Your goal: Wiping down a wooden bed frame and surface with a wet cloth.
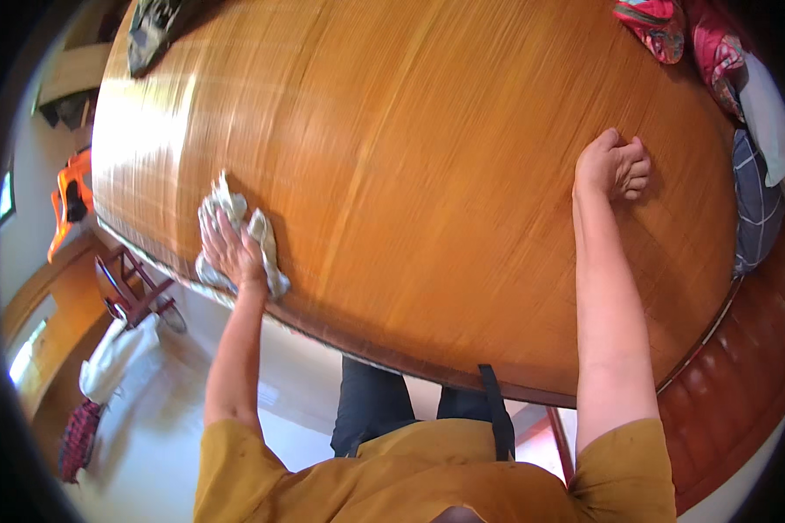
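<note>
A broad, golden-brown mat with fine slats covers the bed in front of me. My left hand is at the mat's near left edge, pressing down on a bunched whitish cloth, its fingers close together over it. Folds of the cloth stick out beyond the fingertips and on both sides of the hand. Farther right, my right hand rests on the mat in a loose fist, knuckles bent, with nothing showing in it. The right arm is stretched out straight.
At the right edge lie a dark checked pillow, a pale pillow and pink patterned fabric. A dark cloth item lies far left. Off the bed's left side are an orange chair and a white bag.
</note>
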Demonstrator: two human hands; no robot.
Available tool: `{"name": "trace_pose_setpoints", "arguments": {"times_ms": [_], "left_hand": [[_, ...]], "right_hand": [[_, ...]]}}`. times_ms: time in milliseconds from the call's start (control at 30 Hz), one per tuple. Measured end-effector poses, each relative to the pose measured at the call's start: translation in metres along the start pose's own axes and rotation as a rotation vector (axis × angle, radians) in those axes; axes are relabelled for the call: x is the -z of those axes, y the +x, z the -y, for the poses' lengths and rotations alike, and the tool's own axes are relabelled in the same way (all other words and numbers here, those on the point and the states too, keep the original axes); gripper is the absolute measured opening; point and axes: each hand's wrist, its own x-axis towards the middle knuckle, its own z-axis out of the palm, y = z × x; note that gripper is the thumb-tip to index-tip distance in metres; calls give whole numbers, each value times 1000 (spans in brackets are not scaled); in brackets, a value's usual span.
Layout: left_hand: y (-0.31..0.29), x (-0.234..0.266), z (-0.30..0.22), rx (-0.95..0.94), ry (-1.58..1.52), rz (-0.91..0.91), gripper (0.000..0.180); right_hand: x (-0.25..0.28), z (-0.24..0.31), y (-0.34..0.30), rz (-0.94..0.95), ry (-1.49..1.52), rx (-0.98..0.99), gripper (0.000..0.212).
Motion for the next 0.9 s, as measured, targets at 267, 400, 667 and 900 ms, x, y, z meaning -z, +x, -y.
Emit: {"name": "trace_pose_setpoints", "arguments": {"times_ms": [267, 400, 667, 900], "left_hand": [[8, 46, -46, -351, -182, 466, 76], [152, 16, -189, -527, -231, 376, 54], [367, -9, -364, -658, -365, -134, 43], [111, 37, -205, -1152, -293, 611, 54]], "right_hand": [[-16, -3, -3, -33, -131, 44, 53], [-15, -5, -2, -25, -149, 84, 53], [-12, 14, -2, -9, -160, 66, 51], [-13, 3, 2, -36, -151, 58, 52]]}}
